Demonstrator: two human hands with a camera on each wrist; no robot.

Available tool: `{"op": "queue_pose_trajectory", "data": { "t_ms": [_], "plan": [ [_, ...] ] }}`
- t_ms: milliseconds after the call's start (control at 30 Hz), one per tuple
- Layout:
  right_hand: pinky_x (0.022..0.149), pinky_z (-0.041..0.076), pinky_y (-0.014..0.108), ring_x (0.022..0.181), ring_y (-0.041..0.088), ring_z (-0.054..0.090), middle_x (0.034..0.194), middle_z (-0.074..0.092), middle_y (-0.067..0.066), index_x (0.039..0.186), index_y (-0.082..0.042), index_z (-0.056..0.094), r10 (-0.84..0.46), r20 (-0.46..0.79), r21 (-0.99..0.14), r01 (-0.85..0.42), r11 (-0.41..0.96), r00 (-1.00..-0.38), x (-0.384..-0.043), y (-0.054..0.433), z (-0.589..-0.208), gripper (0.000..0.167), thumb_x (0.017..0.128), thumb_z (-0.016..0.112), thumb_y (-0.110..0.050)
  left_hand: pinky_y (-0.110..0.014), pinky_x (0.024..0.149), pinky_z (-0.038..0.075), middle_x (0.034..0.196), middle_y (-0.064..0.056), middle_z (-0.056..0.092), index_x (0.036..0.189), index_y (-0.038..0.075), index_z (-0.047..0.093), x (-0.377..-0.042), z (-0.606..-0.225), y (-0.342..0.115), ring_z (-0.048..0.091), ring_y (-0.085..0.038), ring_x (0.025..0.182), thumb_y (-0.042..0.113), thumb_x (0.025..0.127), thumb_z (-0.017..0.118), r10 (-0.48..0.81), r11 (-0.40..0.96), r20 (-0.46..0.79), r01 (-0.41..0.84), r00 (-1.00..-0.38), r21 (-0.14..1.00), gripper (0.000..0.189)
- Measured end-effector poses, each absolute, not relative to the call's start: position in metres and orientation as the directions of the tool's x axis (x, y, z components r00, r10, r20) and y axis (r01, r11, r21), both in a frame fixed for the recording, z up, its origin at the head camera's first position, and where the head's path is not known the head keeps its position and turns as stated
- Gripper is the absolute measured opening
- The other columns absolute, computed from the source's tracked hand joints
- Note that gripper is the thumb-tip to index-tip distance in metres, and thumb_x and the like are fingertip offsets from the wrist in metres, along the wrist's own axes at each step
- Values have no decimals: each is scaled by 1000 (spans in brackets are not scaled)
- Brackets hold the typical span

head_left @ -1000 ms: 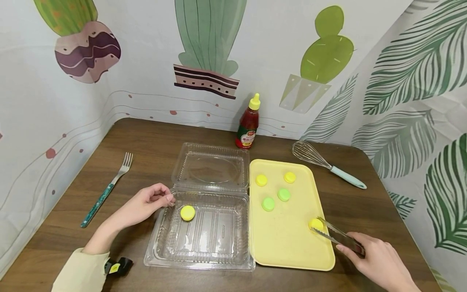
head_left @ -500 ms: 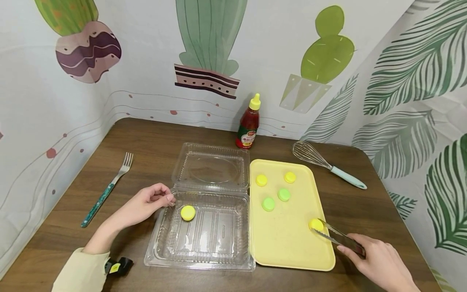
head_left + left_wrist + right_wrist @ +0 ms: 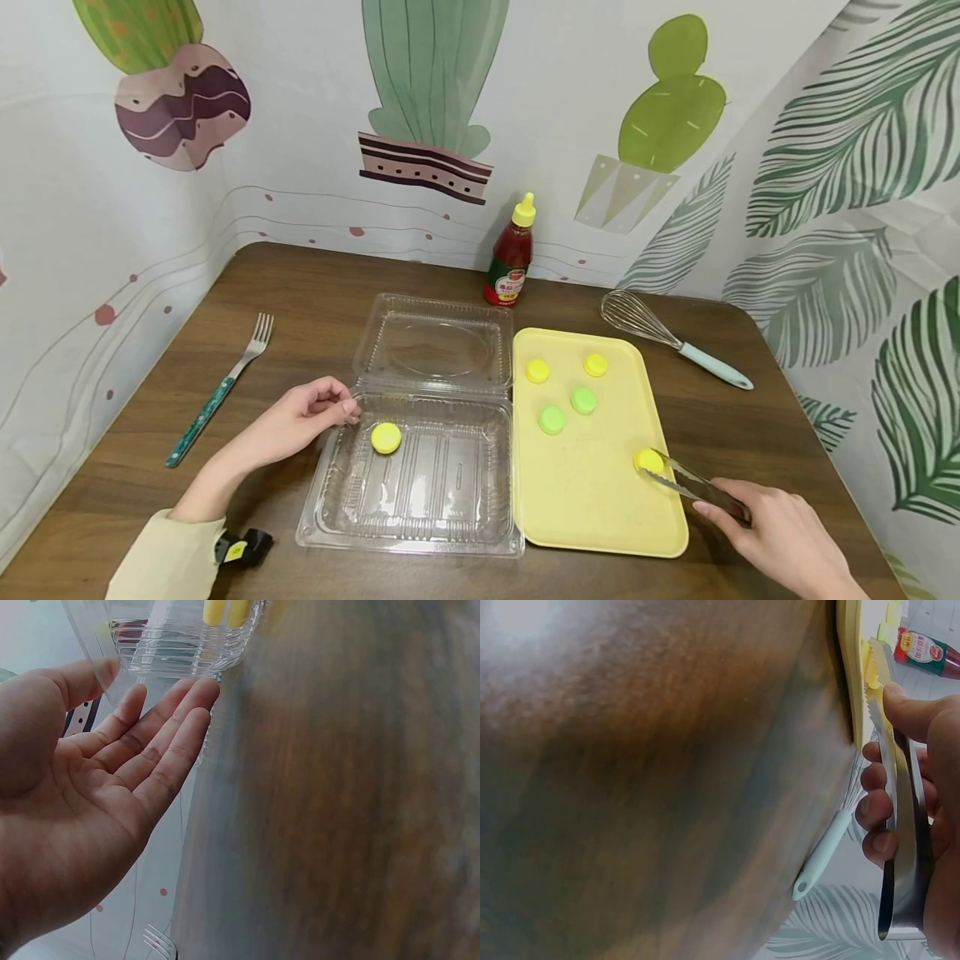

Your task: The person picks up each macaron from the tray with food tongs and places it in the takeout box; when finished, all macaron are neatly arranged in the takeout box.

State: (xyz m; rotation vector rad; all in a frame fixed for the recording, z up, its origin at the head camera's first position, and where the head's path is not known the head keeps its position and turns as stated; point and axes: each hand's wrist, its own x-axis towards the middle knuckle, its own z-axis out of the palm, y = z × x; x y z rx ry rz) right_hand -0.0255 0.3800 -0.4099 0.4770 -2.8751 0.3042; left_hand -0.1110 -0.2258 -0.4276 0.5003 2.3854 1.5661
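In the head view my left hand (image 3: 318,412) pinches the upper left corner of a clear plastic clamshell box (image 3: 442,546), thumb and index finger at its rim. The box lies with its lid folded back, and one yellow macaron (image 3: 386,437) sits inside. My right hand (image 3: 780,529) holds metal tongs (image 3: 705,487), their serrated tips around a yellow macaron (image 3: 648,461) near the right edge of a pale yellow tray (image 3: 600,529). Two green macarons, one nearer (image 3: 551,419) and one farther (image 3: 583,400), and two yellow macarons, left (image 3: 537,371) and right (image 3: 596,364), also lie on the tray.
A sauce bottle (image 3: 510,258) with a yellow cap stands behind the box and tray. To the tray's right lies a whisk (image 3: 675,337) with a light blue handle. A fork (image 3: 225,387) rests on the far left of the wooden table (image 3: 300,283).
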Motion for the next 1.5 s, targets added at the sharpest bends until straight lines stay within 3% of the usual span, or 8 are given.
{"op": "queue_pose_trajectory", "data": {
  "t_ms": [333, 567, 733, 1500],
  "plan": [
    [46, 23, 22, 49, -6, 25, 59, 29, -25, 76, -36, 52, -344, 245, -158, -388, 908, -906, -34, 375, -404, 34, 79, 86, -29, -28, 81, 56, 99, -12, 72, 104, -2, 58, -111, -427, -226, 70, -24, 93, 12, 102, 58, 415, 369, -9, 159, -910, 916, 14],
    [45, 25, 21, 48, -6, 27, 60, 33, -26, 86, -25, 67, -355, 258, -160, -403, 901, -898, -41, 369, -399, 21, 78, 86, -28, -27, 81, 55, 99, -11, 72, 104, -2, 58, -110, -428, -226, 70, -23, 93, 12, 102, 58, 416, 370, -6, 163, -909, 915, 14],
    [46, 28, 21, 50, -7, 30, 63, 36, -25, 95, -15, 73, -372, 266, -156, -421, 893, -889, -47, 363, -395, 23, 78, 86, -27, -27, 81, 55, 99, -10, 72, 104, -1, 58, -110, -428, -226, 70, -22, 93, 12, 102, 58, 411, 372, -11, 157, -912, 915, 14],
    [46, 28, 19, 51, -7, 31, 64, 36, -25, 94, -13, 73, -495, 335, -100, -553, 827, -802, -73, 340, -370, 27, 73, 87, -22, -30, 81, 56, 99, -8, 72, 104, 1, 59, -111, -429, -226, 70, -19, 91, 13, 102, 58, 411, 383, -4, 168, -911, 908, 13]
  ]
}}
